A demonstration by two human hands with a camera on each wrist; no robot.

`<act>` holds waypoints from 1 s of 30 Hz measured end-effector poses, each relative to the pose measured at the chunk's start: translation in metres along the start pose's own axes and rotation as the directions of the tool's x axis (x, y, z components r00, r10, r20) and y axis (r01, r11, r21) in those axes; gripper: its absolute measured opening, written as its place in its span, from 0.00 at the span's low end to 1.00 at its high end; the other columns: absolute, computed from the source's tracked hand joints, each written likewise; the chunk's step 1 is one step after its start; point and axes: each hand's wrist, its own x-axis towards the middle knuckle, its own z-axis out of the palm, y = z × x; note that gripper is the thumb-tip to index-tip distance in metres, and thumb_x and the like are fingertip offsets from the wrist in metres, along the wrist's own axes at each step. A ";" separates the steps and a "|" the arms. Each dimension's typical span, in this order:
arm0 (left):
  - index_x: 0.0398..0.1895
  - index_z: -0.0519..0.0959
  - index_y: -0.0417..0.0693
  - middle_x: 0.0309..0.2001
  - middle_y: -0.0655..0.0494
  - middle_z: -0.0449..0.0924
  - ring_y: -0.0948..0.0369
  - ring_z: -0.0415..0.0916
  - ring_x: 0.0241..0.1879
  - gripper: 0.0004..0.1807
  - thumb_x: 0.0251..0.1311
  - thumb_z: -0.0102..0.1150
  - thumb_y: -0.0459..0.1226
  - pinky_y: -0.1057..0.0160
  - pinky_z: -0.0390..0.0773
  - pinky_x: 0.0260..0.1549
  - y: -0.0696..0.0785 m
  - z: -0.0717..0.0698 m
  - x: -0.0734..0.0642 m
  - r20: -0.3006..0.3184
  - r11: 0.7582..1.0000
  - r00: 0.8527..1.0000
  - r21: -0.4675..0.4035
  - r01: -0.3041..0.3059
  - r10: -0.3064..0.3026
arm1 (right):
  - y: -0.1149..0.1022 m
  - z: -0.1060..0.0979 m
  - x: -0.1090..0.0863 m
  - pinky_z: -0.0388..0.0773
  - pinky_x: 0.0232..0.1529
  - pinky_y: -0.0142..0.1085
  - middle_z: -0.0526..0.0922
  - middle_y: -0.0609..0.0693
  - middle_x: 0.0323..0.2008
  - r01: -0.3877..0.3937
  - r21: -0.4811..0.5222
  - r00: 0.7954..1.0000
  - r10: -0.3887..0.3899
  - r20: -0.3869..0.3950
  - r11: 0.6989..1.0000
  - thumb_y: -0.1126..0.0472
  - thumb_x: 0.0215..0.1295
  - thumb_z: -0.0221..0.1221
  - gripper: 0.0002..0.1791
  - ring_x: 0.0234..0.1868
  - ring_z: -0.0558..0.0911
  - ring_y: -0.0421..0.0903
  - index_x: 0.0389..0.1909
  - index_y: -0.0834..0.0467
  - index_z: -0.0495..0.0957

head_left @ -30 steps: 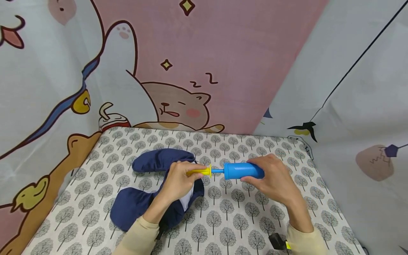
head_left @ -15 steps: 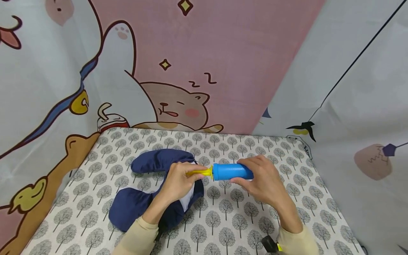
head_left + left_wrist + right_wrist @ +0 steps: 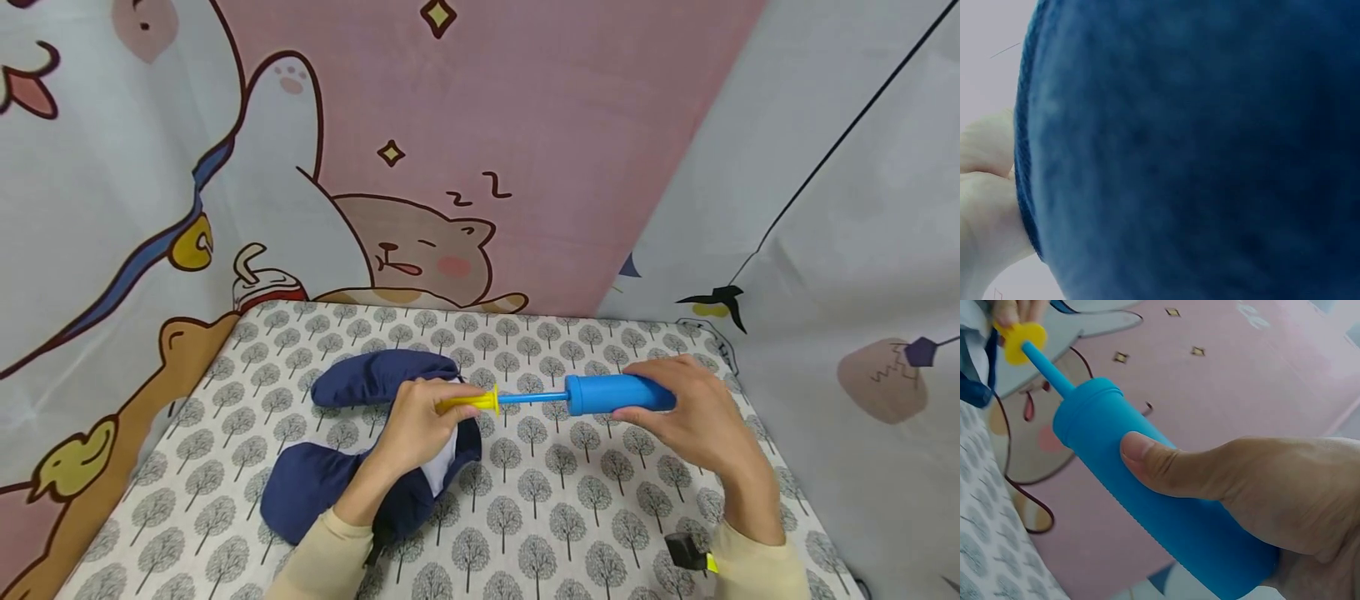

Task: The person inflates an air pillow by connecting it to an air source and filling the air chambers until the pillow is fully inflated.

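Note:
A hand pump with a blue barrel [image 3: 611,394] lies level in the head view, its thin blue rod [image 3: 534,398] pulled out toward a yellow flanged end piece [image 3: 480,402]. My left hand [image 3: 422,425] pinches that yellow piece between thumb and fingers. Around the barrel, my right hand [image 3: 693,408] grips with the thumb along its near side, as the right wrist view also shows. Under and beside the left hand is a navy U-shaped pillow [image 3: 315,483] with a white patch [image 3: 441,463]. Its fabric [image 3: 1197,150] fills most of the left wrist view. Whether the yellow tip enters the pillow is hidden.
A tree-print cloth [image 3: 536,508] covers the table. Behind it and at both sides hang printed curtains [image 3: 570,150] with cartoon animals. A small black device [image 3: 686,551] is at the right wrist.
The right hand first pushed the barrel left against the yellow flange, then drew it right, exposing more rod than before. Left hand and pillow stay almost still.

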 end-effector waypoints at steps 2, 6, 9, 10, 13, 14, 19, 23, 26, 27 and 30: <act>0.55 0.96 0.51 0.49 0.51 0.98 0.66 0.83 0.33 0.16 0.65 0.80 0.31 0.70 0.78 0.32 -0.001 0.000 0.000 0.001 1.000 1.000 -0.001 0.001 -0.001 | 0.008 -0.005 -0.003 0.77 0.53 0.52 0.95 0.53 0.53 -0.005 0.000 1.000 0.005 -0.006 1.000 0.54 0.51 0.89 0.33 0.56 0.84 0.56 0.59 0.52 0.91; 0.55 0.96 0.51 0.49 0.51 0.98 0.69 0.79 0.30 0.16 0.65 0.80 0.31 0.70 0.77 0.32 -0.002 -0.002 0.000 0.001 1.000 1.000 -0.001 0.004 -0.004 | 0.023 -0.013 -0.009 0.72 0.55 0.45 0.94 0.53 0.55 -0.028 0.009 0.999 0.028 -0.019 1.000 0.55 0.51 0.89 0.33 0.59 0.81 0.51 0.60 0.51 0.91; 0.55 0.96 0.51 0.48 0.51 0.98 0.70 0.77 0.28 0.16 0.65 0.80 0.31 0.70 0.77 0.31 -0.002 -0.003 0.001 -0.001 1.000 1.000 -0.002 -0.001 0.001 | 0.030 -0.017 -0.013 0.69 0.56 0.38 0.94 0.53 0.55 -0.036 0.018 0.999 0.037 -0.029 0.999 0.56 0.50 0.89 0.34 0.60 0.79 0.47 0.61 0.50 0.91; 0.55 0.96 0.51 0.48 0.51 0.98 0.70 0.77 0.28 0.16 0.65 0.80 0.31 0.70 0.76 0.31 -0.002 -0.003 0.001 -0.003 1.000 1.000 -0.001 -0.002 0.002 | 0.030 -0.017 -0.013 0.69 0.55 0.36 0.94 0.53 0.55 -0.034 0.016 0.999 0.034 -0.032 0.999 0.56 0.50 0.90 0.34 0.59 0.78 0.45 0.60 0.50 0.92; 0.55 0.96 0.50 0.47 0.52 0.98 0.71 0.77 0.29 0.15 0.65 0.80 0.32 0.70 0.75 0.35 -0.001 -0.004 0.000 -0.006 1.000 1.000 0.006 0.006 -0.006 | 0.027 -0.015 -0.011 0.71 0.52 0.35 0.94 0.50 0.53 -0.017 -0.013 0.999 0.017 -0.029 1.000 0.53 0.50 0.90 0.33 0.55 0.78 0.42 0.60 0.49 0.92; 0.55 0.96 0.50 0.47 0.52 0.98 0.71 0.76 0.28 0.15 0.65 0.80 0.32 0.69 0.73 0.37 -0.001 -0.004 0.000 -0.006 1.000 1.000 0.014 0.008 -0.008 | 0.024 -0.014 -0.009 0.72 0.51 0.37 0.95 0.50 0.52 -0.009 -0.020 1.000 0.009 -0.027 1.000 0.53 0.49 0.90 0.33 0.54 0.79 0.43 0.59 0.49 0.92; 0.54 0.96 0.51 0.42 0.54 0.98 0.72 0.66 0.23 0.15 0.64 0.81 0.31 0.67 0.64 0.35 -0.001 -0.005 0.000 -0.022 0.999 1.000 0.045 0.001 0.000 | 0.005 0.000 -0.001 0.78 0.50 0.51 0.96 0.53 0.50 0.031 -0.022 0.999 -0.032 -0.013 0.999 0.53 0.50 0.89 0.32 0.53 0.86 0.55 0.57 0.56 0.92; 0.53 0.96 0.51 0.40 0.53 0.97 0.71 0.59 0.20 0.16 0.64 0.80 0.29 0.70 0.61 0.30 -0.001 -0.005 0.001 -0.029 0.999 1.000 0.033 0.003 -0.002 | -0.009 0.011 0.006 0.81 0.50 0.53 0.96 0.54 0.49 0.069 -0.010 0.997 -0.069 -0.032 0.998 0.54 0.49 0.90 0.32 0.51 0.87 0.56 0.55 0.59 0.92; 0.54 0.96 0.52 0.39 0.53 0.97 0.72 0.58 0.20 0.16 0.65 0.80 0.30 0.70 0.61 0.29 0.000 -0.004 0.000 -0.015 0.999 1.000 0.033 0.014 -0.014 | -0.017 0.018 0.008 0.80 0.48 0.50 0.96 0.54 0.48 0.103 -0.014 0.993 -0.104 -0.053 0.995 0.54 0.47 0.90 0.32 0.49 0.87 0.54 0.54 0.60 0.93; 0.54 0.96 0.52 0.39 0.53 0.97 0.72 0.58 0.20 0.16 0.65 0.80 0.30 0.70 0.61 0.30 0.000 -0.004 0.000 -0.012 0.999 1.000 0.037 0.018 -0.017 | -0.020 0.021 0.009 0.80 0.48 0.49 0.96 0.54 0.48 0.111 -0.015 0.992 -0.111 -0.055 0.994 0.54 0.47 0.90 0.32 0.48 0.87 0.54 0.54 0.60 0.93; 0.54 0.96 0.53 0.40 0.53 0.97 0.71 0.59 0.20 0.15 0.66 0.79 0.31 0.70 0.62 0.30 0.002 -0.002 0.000 -0.008 0.998 1.000 0.049 0.030 -0.030 | -0.028 0.029 0.011 0.79 0.48 0.49 0.97 0.54 0.48 0.122 -0.018 0.991 -0.123 -0.054 0.992 0.52 0.48 0.89 0.31 0.47 0.87 0.54 0.53 0.59 0.93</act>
